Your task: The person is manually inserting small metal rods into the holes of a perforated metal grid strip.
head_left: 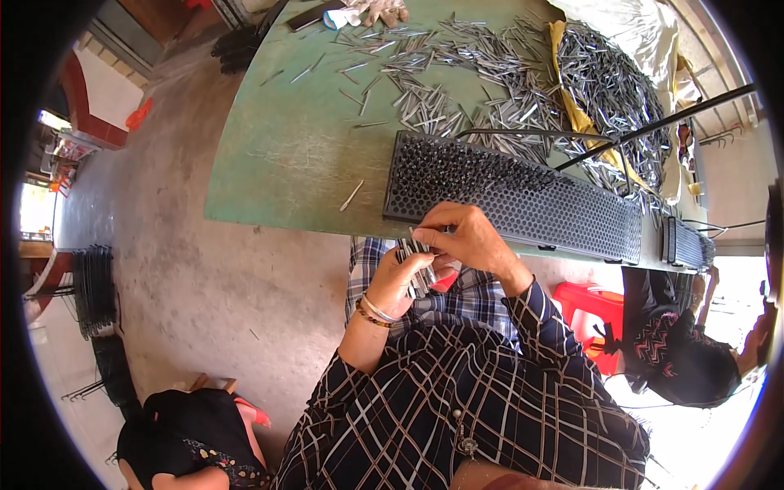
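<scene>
Strips (419, 282) in hands (474, 241), nr tbl edge (286, 223).

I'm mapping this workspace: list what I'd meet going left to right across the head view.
Lower-left co-worker in black → lone thin strip on the green table → left hand → right hand → red plastic stool → right-side co-worker in black.

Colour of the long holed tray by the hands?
The long holed tray is black; it shows best in the head view.
</scene>
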The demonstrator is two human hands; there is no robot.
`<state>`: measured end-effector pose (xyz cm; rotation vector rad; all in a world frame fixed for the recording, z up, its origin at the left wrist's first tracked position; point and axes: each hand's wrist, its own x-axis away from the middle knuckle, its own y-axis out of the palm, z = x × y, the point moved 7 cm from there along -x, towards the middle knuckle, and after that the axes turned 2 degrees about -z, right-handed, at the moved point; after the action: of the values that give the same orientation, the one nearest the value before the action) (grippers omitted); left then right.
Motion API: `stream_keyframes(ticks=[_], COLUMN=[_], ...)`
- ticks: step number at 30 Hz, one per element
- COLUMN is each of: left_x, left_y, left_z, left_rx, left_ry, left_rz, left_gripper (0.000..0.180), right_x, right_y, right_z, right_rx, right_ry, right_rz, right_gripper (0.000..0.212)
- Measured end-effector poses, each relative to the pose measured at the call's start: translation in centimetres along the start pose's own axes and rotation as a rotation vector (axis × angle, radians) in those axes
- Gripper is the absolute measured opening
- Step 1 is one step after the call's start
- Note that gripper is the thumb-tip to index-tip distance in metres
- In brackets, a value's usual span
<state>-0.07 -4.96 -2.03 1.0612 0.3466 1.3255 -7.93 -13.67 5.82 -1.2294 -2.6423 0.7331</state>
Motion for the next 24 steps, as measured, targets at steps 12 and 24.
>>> stream_keyframes(ticks=[12,24], left_x=[0.8,0.8], left_y=[-1.9,-2.4], left_z=[0.6,0.4], left_rx=[-0.022,0.106], left_ry=[0.060,0.023], left_rz=[0.256,0.283], left_gripper=[0.019,0.022], right_x=[-0.3,-3.8], right_y=[0.9,0.0], right_z=[2.5,-1.6], right_rx=[-0.140,0.058], right_ry=[0.276,-0.156], right_rz=[0.018,0.341], right_gripper=[0.020,0.012])
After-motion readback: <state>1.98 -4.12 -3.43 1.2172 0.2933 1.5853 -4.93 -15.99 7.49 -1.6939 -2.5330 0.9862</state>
